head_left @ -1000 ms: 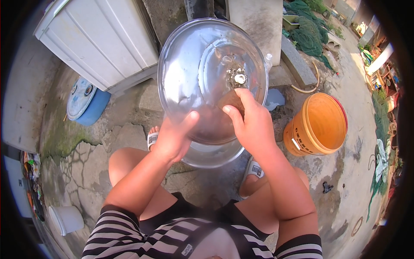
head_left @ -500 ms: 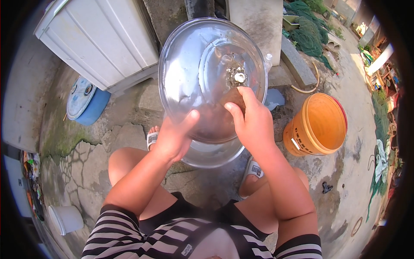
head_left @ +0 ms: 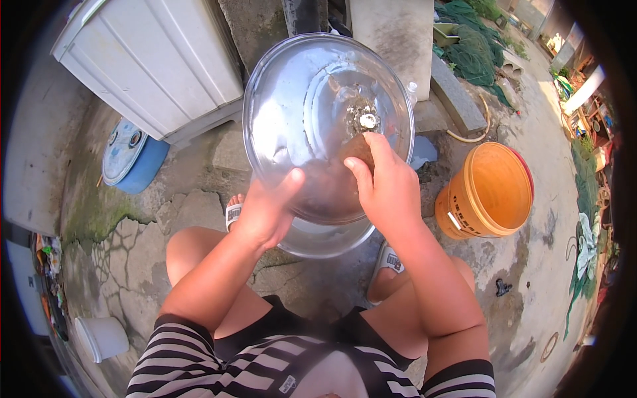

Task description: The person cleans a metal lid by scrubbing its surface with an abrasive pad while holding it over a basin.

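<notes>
A shiny round metal basin [head_left: 292, 99] is tilted up in front of me. My left hand [head_left: 269, 209] grips its near left rim, thumb on the face and fingers hidden behind. On the near right part, my right hand [head_left: 391, 192] pinches a dark brown, pad-like lump [head_left: 359, 150] against the metal, with thumb and index finger showing. Just beyond those fingertips is a dark, grimy patch [head_left: 358, 109] with a bright white spot. Below the tilted basin shows the rim of a second metal basin [head_left: 325, 253].
To the right stands an orange bucket [head_left: 458, 202]. A blue drum [head_left: 142, 166] and a large white ribbed container [head_left: 152, 66] are at the left, with a small white bucket [head_left: 101, 338] nearer. Green netting [head_left: 474, 46] and a stone block [head_left: 458, 99] lie at the far right.
The basin has tipped slightly, its far rim a little lower in the picture. Both hands keep their holds, and the right one has barely shifted.
</notes>
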A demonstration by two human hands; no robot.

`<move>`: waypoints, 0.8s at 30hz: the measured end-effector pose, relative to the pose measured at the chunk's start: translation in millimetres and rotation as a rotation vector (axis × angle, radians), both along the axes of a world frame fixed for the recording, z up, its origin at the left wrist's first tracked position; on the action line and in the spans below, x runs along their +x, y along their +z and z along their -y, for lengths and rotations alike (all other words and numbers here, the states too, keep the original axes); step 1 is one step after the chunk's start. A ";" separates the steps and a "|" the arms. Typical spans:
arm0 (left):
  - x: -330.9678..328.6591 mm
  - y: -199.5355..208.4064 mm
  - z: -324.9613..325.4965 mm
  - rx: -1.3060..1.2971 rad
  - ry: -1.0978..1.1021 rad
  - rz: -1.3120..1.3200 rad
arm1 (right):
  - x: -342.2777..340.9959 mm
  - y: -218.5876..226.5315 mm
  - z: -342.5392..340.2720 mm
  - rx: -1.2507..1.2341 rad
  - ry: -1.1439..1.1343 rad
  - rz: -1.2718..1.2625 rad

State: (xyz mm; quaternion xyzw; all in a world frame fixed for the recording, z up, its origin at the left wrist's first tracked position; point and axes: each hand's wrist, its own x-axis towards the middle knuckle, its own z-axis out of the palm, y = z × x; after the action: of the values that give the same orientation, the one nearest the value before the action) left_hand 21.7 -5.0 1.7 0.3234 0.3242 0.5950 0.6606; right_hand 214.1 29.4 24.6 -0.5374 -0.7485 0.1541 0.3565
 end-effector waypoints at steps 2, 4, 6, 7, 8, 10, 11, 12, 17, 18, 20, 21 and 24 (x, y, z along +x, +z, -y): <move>-2.3 -4.0 -0.8 0.014 0.002 -0.008 | 0.0 -2.5 -1.2 -0.004 0.034 -0.019; -2.4 -3.9 -0.6 0.026 0.004 -0.014 | 1.4 -5.2 -4.3 -0.016 0.020 -0.030; 0.1 0.4 0.2 -0.011 0.014 -0.022 | 0.0 -1.1 -1.2 -0.036 -0.015 -0.007; -1.0 -0.5 -0.4 -0.010 0.014 -0.022 | 0.0 -2.2 0.9 -0.103 0.072 -0.065; -2.6 -2.2 -1.0 -0.049 0.004 0.010 | -0.1 -3.3 3.3 -0.171 0.160 -0.124; -2.9 -1.6 -1.0 -0.089 -0.004 0.043 | -2.1 -4.7 6.1 -0.150 0.156 -0.181; -1.2 1.4 -0.4 -0.090 -0.006 0.054 | -1.6 -5.9 5.7 -0.152 0.097 -0.207; 0.2 3.3 0.0 -0.091 -0.007 0.065 | -0.6 -7.1 5.1 -0.154 0.037 -0.233; -2.4 1.7 0.9 -0.104 -0.012 0.042 | 3.1 -9.5 1.5 -0.087 0.012 -0.216; -3.1 0.6 1.2 -0.110 -0.026 0.025 | 2.8 -7.8 1.8 -0.032 0.024 -0.189; -1.4 0.8 2.6 -0.108 -0.016 0.012 | 1.9 -6.4 3.2 0.018 0.034 -0.161; -0.8 0.7 3.2 -0.103 -0.005 -0.001 | 1.5 -6.3 3.8 0.011 0.042 -0.134; -0.5 0.1 4.3 -0.116 -0.020 -0.023 | 2.2 -7.1 4.0 0.026 0.051 -0.068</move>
State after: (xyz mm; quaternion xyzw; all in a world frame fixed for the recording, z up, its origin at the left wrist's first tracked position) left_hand 21.2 -9.2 1.8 0.2946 0.3622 0.5647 0.6805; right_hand 216.3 25.4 17.5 -0.5079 -0.7514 0.1716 0.3847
